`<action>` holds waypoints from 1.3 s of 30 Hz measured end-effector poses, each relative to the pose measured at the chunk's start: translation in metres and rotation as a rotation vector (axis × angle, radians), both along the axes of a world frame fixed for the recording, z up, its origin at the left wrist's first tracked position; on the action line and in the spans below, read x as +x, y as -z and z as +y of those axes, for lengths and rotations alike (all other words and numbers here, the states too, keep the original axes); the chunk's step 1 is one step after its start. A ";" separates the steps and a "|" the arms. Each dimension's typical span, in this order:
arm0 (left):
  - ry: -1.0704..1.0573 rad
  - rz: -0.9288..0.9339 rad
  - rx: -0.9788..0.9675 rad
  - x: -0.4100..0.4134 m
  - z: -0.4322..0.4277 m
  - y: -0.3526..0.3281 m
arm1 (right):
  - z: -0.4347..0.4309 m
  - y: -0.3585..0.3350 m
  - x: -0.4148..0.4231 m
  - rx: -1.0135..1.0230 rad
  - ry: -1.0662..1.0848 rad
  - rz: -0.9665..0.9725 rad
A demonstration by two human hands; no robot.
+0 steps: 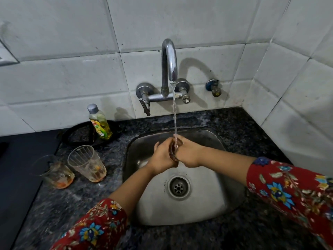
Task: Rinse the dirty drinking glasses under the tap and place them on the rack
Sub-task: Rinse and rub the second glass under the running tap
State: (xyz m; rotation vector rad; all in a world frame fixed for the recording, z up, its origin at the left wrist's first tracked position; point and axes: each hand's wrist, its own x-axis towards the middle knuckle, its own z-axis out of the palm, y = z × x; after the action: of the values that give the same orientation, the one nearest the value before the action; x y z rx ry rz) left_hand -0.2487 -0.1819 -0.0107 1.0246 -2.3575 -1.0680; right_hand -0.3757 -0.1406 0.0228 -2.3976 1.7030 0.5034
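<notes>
Forearms converge over steel sink point(207, 201). Left hand point(162, 155) and right hand point(189, 154) both curl around one drinking glass point(173, 151), held under tap point(169, 60) stream. Ribbed dirty glass point(87, 163) and second dirty glass point(57, 175) stand on counter point(75, 201), left of sink.

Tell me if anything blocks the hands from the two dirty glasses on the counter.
Nothing visible does: only bare counter and the sink rim lie between the left hand and the two glasses. But it and the right hand hold a third glass under the tap.
</notes>
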 end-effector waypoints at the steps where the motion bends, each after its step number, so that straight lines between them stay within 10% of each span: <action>1: -0.029 0.037 -0.003 0.000 0.000 0.001 | -0.001 0.002 0.003 -0.007 0.073 -0.060; 5: -0.149 0.163 -0.006 -0.002 0.006 0.002 | -0.008 -0.004 0.011 0.154 0.355 -0.451; 9: -0.168 0.237 0.005 0.001 0.003 0.005 | -0.002 -0.023 0.000 0.165 0.161 -0.455; 17: -0.259 0.352 0.248 -0.007 0.003 0.000 | 0.018 -0.006 -0.006 -0.369 0.069 -0.506; 21: -0.222 0.245 -0.020 -0.014 0.015 0.003 | 0.022 0.000 0.010 -0.461 0.423 -0.635; 24: -0.165 0.099 -0.174 -0.012 0.013 0.010 | 0.017 -0.001 0.019 -0.291 0.889 -1.131; 31: -0.197 0.141 0.399 0.015 0.017 0.012 | 0.029 -0.001 0.011 -0.186 1.063 -1.677; 39: -0.576 0.497 1.420 0.012 0.023 0.032 | 0.028 0.013 0.022 0.240 1.296 -1.301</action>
State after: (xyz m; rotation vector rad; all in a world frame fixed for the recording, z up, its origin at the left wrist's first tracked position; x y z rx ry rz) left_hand -0.2367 -0.1590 -0.0428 1.4024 -0.5793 -2.3390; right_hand -0.3535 -0.1131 0.0098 -0.5917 1.7286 -0.7922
